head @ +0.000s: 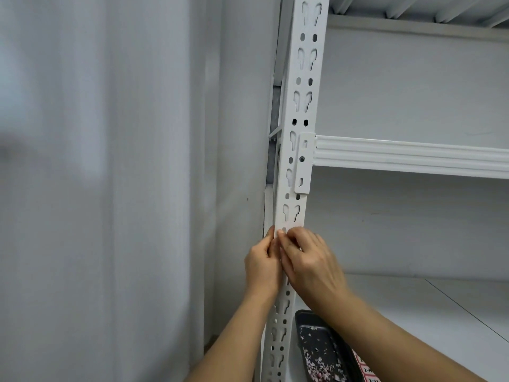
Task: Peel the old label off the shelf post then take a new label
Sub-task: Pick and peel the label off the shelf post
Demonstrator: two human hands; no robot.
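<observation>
Wall [110, 188] fills everything left of my hands, plain grey-white.

Left hand [261, 264]: forearm comes up from bottom centre, wrist straight, hand raised against the left edge of the shelf post [298, 150]. Fingers curled round the post's left side, thumb up along the front edge, tip touching the post face. Gripping the post itself.

Old label [286, 226]: I can only make out a pale strip on the post face right at my fingertips, just above both hands. White on white, edges blurred, so I can't tell how much of it is lifted.

Right hand [308, 260]: forearm enters from bottom right, angled up-left, crossing in front of the shelf. Back of hand faces me, knuckles bent, fingers curled in with the tips bunched against the post face beside the left thumb. Reads as a pinch or a nail pick on the label's lower edge; exact contact hidden by the fingers.

Both hands touch each other at the post, thumbs side by side.

Below my right wrist: dark tray [325, 346] on the shelf board [440, 312], holding small pink and white scraps. Just right of the tray, under my right forearm, red-and-white new labels [365, 368], partly cut off by the frame.

Above-right of the hands: horizontal beam [413, 155] clipped into the post.
</observation>
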